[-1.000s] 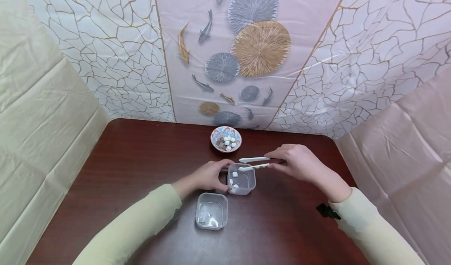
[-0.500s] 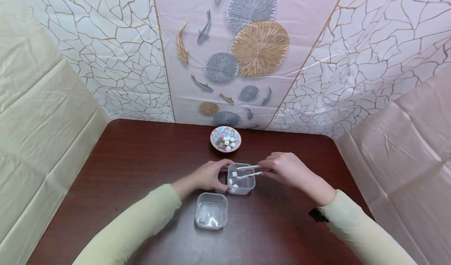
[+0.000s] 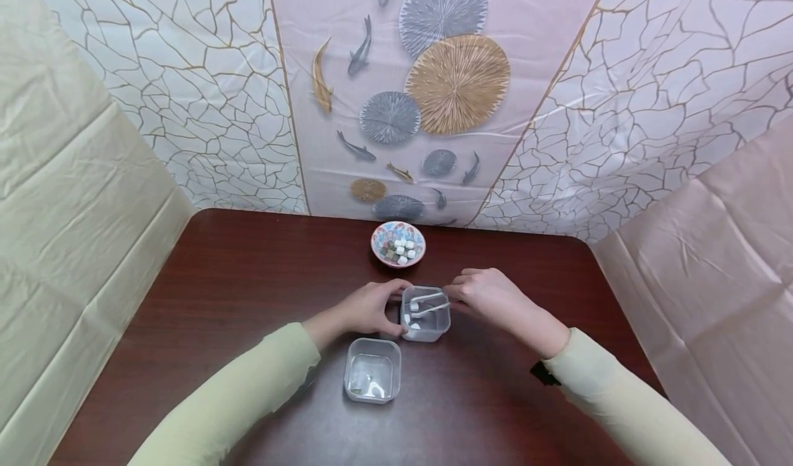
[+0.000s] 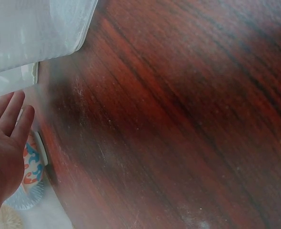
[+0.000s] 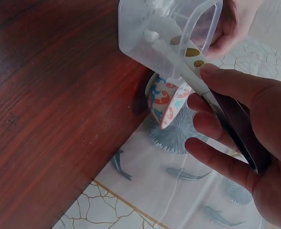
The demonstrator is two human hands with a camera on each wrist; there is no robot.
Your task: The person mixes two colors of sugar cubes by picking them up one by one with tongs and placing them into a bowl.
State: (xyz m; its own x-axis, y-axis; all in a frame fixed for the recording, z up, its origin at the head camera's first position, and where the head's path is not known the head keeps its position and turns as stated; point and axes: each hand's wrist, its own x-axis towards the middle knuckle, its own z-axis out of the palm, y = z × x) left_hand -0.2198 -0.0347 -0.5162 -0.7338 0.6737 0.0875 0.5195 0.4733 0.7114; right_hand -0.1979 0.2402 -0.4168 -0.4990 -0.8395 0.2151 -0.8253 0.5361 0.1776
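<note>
My left hand holds a clear square plastic container at its left side, thumb and forefinger spread along the wall. Several small white cubes lie in it. From the right, my right hand grips a pair of tongs with pale arms and a dark handle. The tips reach down inside the container, beside one cube; in the right wrist view a white cube shows right at the tip. In the left wrist view my fingers are below the container's wall.
A patterned bowl with white and brown cubes stands behind the container. Nearer to me is a second clear container with a small brownish piece in its corner. The dark wooden table ends at a patterned cloth backdrop.
My right hand has moved left and slightly down, bringing the tongs from above the rim into the container, their arms a little closer together. My left hand has kept its place.
</note>
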